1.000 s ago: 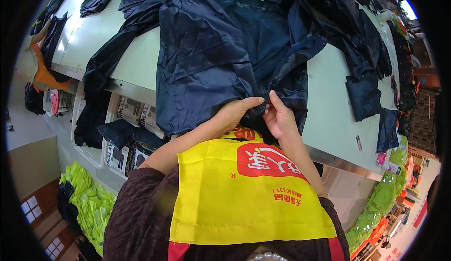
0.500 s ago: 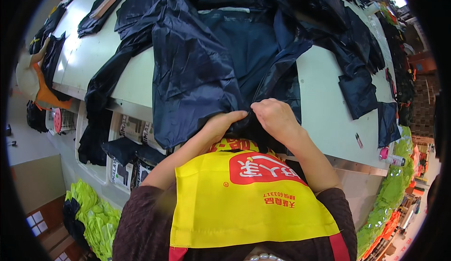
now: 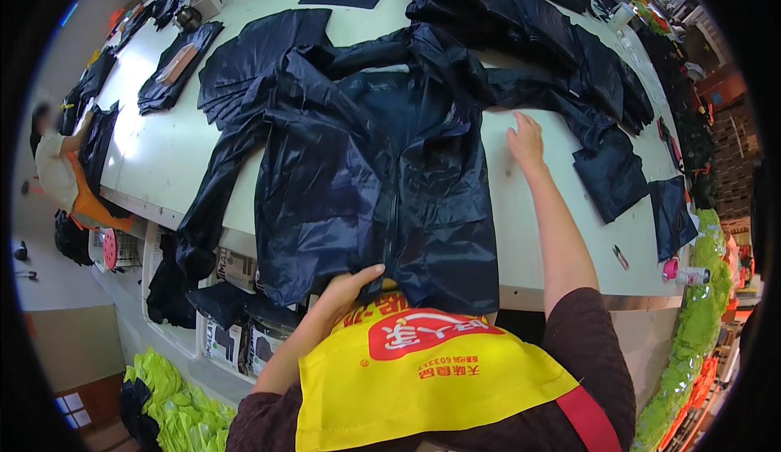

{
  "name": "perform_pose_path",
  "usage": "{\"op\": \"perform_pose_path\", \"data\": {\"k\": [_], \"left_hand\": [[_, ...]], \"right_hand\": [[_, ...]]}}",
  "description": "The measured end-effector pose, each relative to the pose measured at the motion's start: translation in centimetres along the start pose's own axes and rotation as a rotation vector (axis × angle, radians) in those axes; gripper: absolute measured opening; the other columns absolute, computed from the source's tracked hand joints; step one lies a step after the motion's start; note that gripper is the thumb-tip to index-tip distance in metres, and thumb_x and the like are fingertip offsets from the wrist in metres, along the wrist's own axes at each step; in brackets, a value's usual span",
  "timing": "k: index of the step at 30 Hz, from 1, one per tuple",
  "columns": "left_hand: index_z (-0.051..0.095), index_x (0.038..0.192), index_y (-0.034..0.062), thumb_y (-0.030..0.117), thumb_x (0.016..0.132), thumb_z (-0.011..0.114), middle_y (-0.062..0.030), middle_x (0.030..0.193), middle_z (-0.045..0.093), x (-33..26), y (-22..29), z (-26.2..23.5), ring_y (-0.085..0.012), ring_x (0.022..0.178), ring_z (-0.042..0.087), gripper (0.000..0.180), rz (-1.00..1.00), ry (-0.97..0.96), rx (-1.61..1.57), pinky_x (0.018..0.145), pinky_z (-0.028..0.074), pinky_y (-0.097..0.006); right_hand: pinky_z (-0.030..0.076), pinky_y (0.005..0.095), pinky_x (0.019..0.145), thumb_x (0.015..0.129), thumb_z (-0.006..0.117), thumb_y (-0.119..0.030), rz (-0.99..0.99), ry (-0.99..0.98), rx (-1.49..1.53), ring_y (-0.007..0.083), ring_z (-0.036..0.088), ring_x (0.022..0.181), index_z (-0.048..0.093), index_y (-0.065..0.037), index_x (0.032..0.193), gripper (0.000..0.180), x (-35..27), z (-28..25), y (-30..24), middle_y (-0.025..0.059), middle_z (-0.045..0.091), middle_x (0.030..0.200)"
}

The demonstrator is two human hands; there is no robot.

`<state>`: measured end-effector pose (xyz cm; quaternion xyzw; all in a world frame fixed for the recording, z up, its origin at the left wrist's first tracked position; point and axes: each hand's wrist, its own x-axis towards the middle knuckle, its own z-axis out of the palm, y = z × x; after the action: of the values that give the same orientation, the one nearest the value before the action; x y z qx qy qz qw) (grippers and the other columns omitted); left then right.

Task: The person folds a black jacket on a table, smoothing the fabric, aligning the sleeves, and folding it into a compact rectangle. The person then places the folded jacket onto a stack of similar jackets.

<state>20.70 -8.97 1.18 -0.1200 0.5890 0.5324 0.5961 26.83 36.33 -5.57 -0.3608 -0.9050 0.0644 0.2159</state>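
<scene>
The jacket (image 3: pixel 325 175) lies spread front up on the table (image 3: pixel 521 200), its hem reaching past the near edge toward the wearer. At that hem, beside the zip (image 3: pixel 393 200), the left hand (image 3: pixel 340 291) has the cloth between its thumb, which lies on top, and fingers hidden beneath; how tightly it pinches cannot be told. The right hand (image 3: pixel 526 139) is apart from the jacket's right side, just below the sleeve, fingers loosely spread and curled, gripping no cloth. Between the jacket's right side and a folded garment (image 3: pixel 610 179), a broad strip of bare tabletop gives that arm room. Left of the jacket there is less bare table, crossed by the other sleeve (image 3: pixel 199 244), which drops over the near edge above packets (image 3: pixel 224 342). A folded stack (image 3: pixel 244 65) crowds the jacket's upper left; a bottle (image 3: pixel 691 275) sits far right of it, by the table's corner.
</scene>
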Motion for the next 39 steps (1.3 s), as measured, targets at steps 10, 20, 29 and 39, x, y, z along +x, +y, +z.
{"op": "perform_pose_path", "data": {"k": [10,20,29,39], "left_hand": [[0.045,0.128,-0.0059,0.061,0.063,0.072,-0.0224,0.134,0.045,1.9,0.8,-6.6,-0.0313,0.121,0.047,0.098,0.013,0.495,0.804,0.102,0.034,-0.031],[0.058,0.106,-0.0073,0.038,0.066,0.074,-0.0211,0.102,0.063,3.4,11.5,-16.0,-0.0322,0.101,0.058,0.062,-0.021,0.824,0.731,0.089,0.044,-0.033],[0.056,0.108,-0.0084,0.024,0.062,0.073,-0.0248,0.106,0.062,10.1,14.2,-17.4,-0.0349,0.100,0.059,0.059,0.519,0.684,1.026,0.086,0.046,-0.037],[0.062,0.095,-0.0045,0.015,0.073,0.071,-0.0052,0.084,0.064,4.8,13.3,-10.9,-0.0125,0.076,0.059,0.031,0.655,0.299,0.551,0.072,0.047,-0.027]], "right_hand": [[0.029,0.0460,0.103,0.084,0.047,-0.002,-0.141,-0.078,-0.473,0.0350,0.021,0.136,0.047,-0.011,0.130,0.046,6.8,1.3,5.6,0.0167,0.022,0.148],[0.042,0.0453,0.059,0.089,0.051,-0.011,-0.269,-0.129,0.146,0.0425,0.054,0.073,0.048,-0.001,0.088,0.010,-0.8,-16.6,-1.6,0.0235,0.055,0.076],[0.046,0.0497,0.076,0.085,0.052,-0.026,0.194,-1.019,-0.273,0.0418,0.059,0.083,0.059,0.001,0.091,0.028,-26.9,-21.3,5.4,0.0244,0.061,0.087],[0.050,0.0434,0.076,0.082,0.045,-0.003,-0.073,-0.254,0.039,0.0392,0.060,0.085,0.056,0.008,0.103,0.026,-8.2,-11.1,-7.1,0.0274,0.060,0.098]]}}
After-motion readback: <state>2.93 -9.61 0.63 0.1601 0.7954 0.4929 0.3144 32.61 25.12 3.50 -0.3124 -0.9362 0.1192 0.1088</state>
